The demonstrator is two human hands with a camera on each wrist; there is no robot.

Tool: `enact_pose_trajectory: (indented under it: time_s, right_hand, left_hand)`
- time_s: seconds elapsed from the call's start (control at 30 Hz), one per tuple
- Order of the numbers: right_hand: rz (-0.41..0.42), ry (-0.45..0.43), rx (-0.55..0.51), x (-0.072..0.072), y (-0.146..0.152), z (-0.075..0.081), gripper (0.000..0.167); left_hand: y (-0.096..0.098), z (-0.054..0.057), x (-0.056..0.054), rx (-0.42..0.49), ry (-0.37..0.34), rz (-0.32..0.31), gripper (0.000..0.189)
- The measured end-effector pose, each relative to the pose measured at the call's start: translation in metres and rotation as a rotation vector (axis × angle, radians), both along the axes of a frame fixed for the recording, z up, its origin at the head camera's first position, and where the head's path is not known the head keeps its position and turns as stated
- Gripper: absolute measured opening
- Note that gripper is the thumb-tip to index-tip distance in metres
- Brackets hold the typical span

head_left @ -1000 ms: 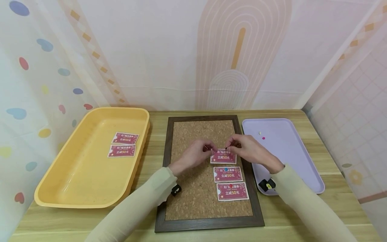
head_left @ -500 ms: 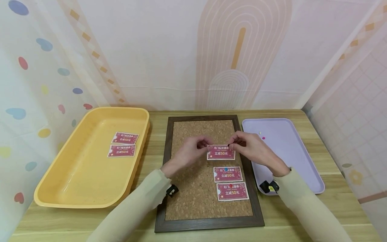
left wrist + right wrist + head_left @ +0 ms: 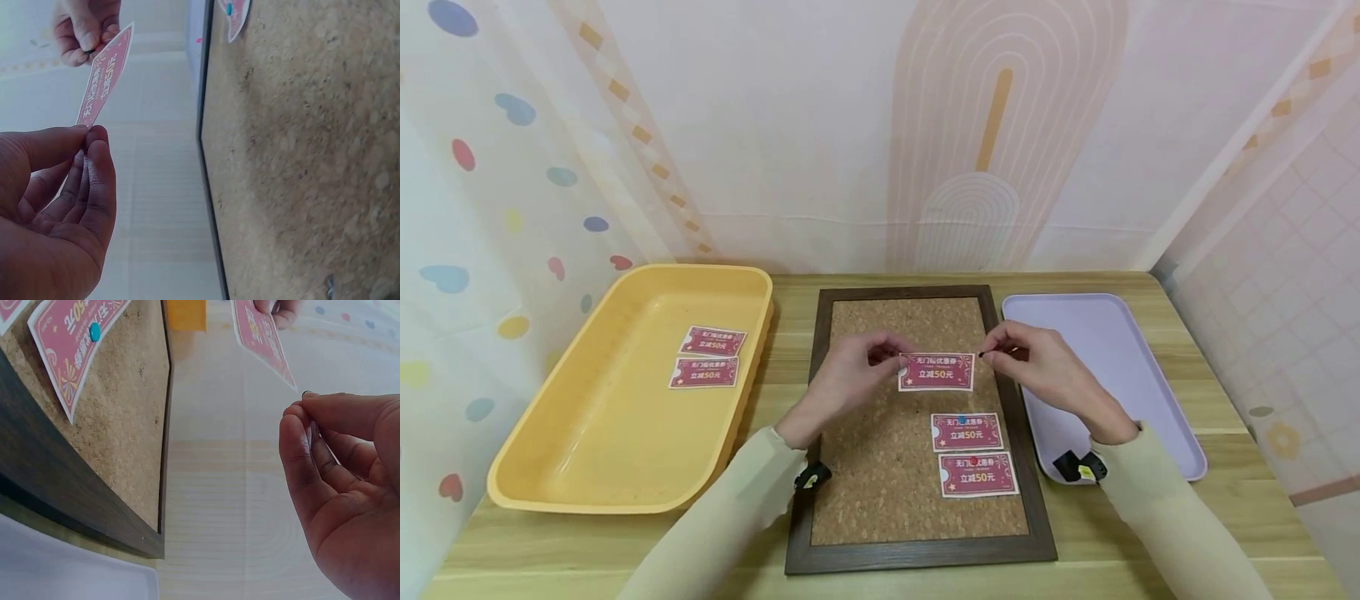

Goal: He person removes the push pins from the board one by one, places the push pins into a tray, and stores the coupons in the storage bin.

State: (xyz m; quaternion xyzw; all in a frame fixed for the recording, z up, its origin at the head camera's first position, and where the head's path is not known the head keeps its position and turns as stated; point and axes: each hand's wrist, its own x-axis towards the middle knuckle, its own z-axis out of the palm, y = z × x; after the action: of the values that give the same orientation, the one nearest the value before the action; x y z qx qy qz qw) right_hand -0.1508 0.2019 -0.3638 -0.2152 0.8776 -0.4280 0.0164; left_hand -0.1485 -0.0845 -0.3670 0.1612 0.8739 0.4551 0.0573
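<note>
My left hand pinches a pink-red paper coupon by its left edge, above the framed corkboard. In the left wrist view the coupon stands well off the cork, thumb on one face and fingers on the other. Between thumb and forefinger of my right hand is a small black-headed pushpin, just beyond the coupon's right edge. A gap separates those fingertips from the coupon in the right wrist view. Lower on the board, one coupon carries a blue pushpin, another a red pushpin.
Left of the board stands a deep yellow bin with two coupons inside. A shallow lilac tray lies to the right, partly behind my right hand. A pink pushpin shows on it in the left wrist view.
Both hands have drawn apart. The coupon, first held low between them, has risen off the board and shifted left with my left hand; my right hand has released its edge, keeping the pushpin.
</note>
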Motion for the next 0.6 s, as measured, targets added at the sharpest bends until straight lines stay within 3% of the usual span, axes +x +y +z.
enact_pose_trajectory:
  time_s: [0.3,0.6]
  right_hand:
    - [-0.040,-0.013,-0.021,0.004,0.008,0.005,0.004]
    - [-0.073,0.035,-0.001,0.003,0.016,0.003,0.003]
  left_hand:
    - [-0.013,0.012,0.001,0.071,0.111,0.014,0.010]
    - [-0.032,0.025,0.004,0.123,0.112,0.049,0.012]
